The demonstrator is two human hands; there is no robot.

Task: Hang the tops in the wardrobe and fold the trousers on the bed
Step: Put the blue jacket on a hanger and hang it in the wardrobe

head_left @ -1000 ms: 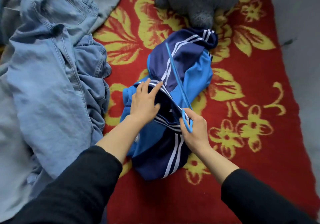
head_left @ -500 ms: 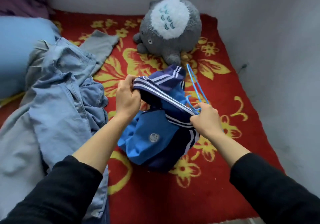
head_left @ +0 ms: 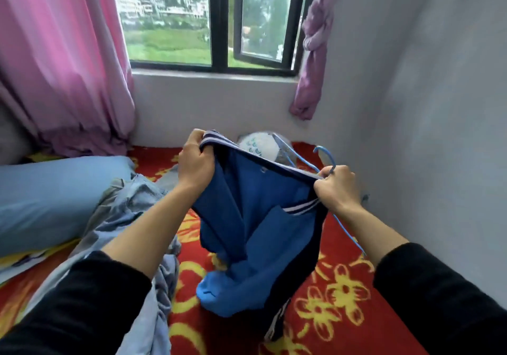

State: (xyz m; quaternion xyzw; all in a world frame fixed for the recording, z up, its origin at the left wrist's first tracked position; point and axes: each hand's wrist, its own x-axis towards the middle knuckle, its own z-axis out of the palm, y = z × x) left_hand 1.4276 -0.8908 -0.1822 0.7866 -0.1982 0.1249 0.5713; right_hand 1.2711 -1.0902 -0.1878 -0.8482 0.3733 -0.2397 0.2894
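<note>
A blue and navy sports top (head_left: 258, 217) with white stripes hangs in the air above the bed (head_left: 343, 294), stretched open between both hands. My left hand (head_left: 196, 159) grips its striped hem at the upper left. My right hand (head_left: 336, 187) grips the opposite edge of the hem together with a thin blue hanger (head_left: 323, 157), whose hook sticks up past my fingers and whose arm runs down along my right forearm. The top's lower part touches the red flowered blanket. Pale blue denim clothes (head_left: 131, 217) lie crumpled to the left, partly under my left arm.
A grey and white plush toy (head_left: 260, 146) sits behind the top against the wall. A blue pillow (head_left: 55, 195) lies at left. Pink curtains (head_left: 63, 61) flank a window (head_left: 216, 19). A grey wall (head_left: 425, 107) stands close on the right.
Both hands have lifted the blue top and hanger off the bed and pulled its hem wide. The view has tilted up from the bed to the window.
</note>
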